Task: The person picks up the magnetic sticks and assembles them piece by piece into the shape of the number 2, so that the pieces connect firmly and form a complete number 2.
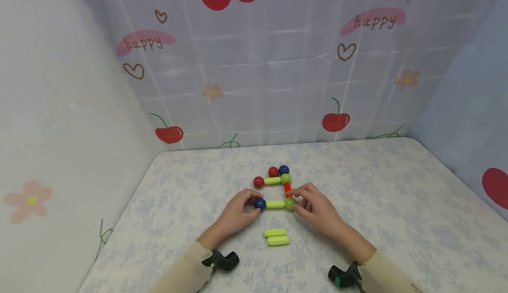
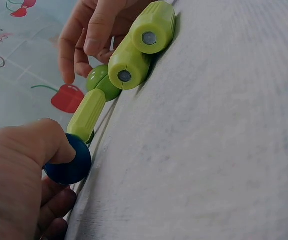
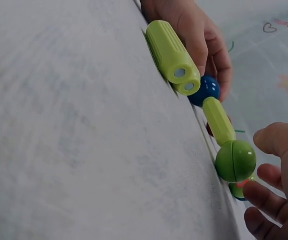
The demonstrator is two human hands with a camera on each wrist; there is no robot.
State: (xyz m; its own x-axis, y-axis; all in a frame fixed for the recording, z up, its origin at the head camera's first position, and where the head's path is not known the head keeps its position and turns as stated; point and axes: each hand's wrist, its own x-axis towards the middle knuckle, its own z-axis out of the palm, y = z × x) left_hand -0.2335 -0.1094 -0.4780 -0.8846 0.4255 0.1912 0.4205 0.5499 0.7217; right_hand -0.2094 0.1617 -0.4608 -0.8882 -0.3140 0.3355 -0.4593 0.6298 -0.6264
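Observation:
My left hand (image 1: 237,210) holds a blue ball (image 1: 259,204) between thumb and fingers; its thumb lies on the ball in the left wrist view. A yellow-green rod (image 1: 275,204) joins that ball to a green ball (image 1: 290,203). From there a red rod (image 1: 287,190) runs back to another green ball (image 1: 285,178), and a further yellow-green rod (image 1: 272,180) leads left to a red ball (image 1: 258,182). Beside the near green ball (image 3: 235,161), my right hand (image 3: 279,182) has its fingers spread, with a gap to the ball in the right wrist view.
A second red ball (image 1: 273,172) and a second blue ball (image 1: 283,169) sit behind the far green ball. Two loose yellow-green rods (image 1: 278,240) with metal end discs lie side by side nearer the person. A patterned curtain (image 1: 254,77) stands behind the table (image 1: 377,187).

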